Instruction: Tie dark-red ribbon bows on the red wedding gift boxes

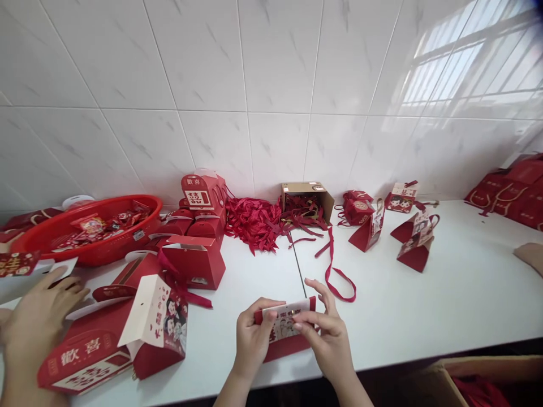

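A red and white gift box with printed cartoon figures is held over the table's front edge. My left hand grips its left side, the thumb lying across the printed panel. At the right of that panel, my right hand has thumb and index finger pinched together, other fingers raised. A tiny shiny spot shows by those fingertips; what they pinch is too small to make out. Left of my hands stands a printed tent-shaped gift box. A red ribbon lies curled on the table beyond my right hand.
A red basin of wrapped sweets stands left, near stacked red boxes. A ribbon pile and a cardboard box of ribbons sit by the wall. Tied boxes stand right. Other people's hands appear at both sides.
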Demonstrator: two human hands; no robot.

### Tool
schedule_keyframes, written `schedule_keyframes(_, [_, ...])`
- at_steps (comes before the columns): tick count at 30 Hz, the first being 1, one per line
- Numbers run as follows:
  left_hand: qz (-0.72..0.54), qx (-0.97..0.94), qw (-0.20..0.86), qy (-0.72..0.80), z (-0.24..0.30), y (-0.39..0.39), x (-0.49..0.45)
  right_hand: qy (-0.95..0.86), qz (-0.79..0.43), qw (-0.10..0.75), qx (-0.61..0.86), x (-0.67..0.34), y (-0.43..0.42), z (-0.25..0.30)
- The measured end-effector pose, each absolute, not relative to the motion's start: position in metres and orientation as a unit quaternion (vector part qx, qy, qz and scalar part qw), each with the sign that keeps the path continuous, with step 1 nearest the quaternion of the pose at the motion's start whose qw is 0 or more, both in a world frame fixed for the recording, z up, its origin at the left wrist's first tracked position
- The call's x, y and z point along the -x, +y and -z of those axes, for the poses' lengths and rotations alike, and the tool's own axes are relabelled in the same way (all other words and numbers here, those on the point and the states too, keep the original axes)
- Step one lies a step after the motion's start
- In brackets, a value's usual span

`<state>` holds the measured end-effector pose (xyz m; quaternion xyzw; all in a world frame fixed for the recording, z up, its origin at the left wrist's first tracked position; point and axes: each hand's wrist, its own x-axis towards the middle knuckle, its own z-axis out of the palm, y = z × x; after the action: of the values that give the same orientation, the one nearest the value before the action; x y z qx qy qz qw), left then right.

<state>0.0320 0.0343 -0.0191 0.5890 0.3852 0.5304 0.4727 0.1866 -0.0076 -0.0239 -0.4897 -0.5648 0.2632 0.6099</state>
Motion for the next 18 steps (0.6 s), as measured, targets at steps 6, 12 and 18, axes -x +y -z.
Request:
schedule_keyframes(6, [-0.535, -0.596, 0.461, 0.382, 0.022, 0.037, -0.034, -0.585, -0.223, 0.61, 0.486, -0.178, 0.002, 0.018])
schedule_keyframes(12, [-0.547, -0.593, 0.465, 0.363, 0.023, 0.035, -0.034, -0.585, -0.218, 0.613, 0.485, -0.176, -0.001, 0.019])
schedule_keyframes(18, [-0.559, -0.584, 0.485, 0.334, 0.026, 0.037, -0.034, -0.569, -0.2, 0.626, 0.494, -0.172, 0.002, 0.017])
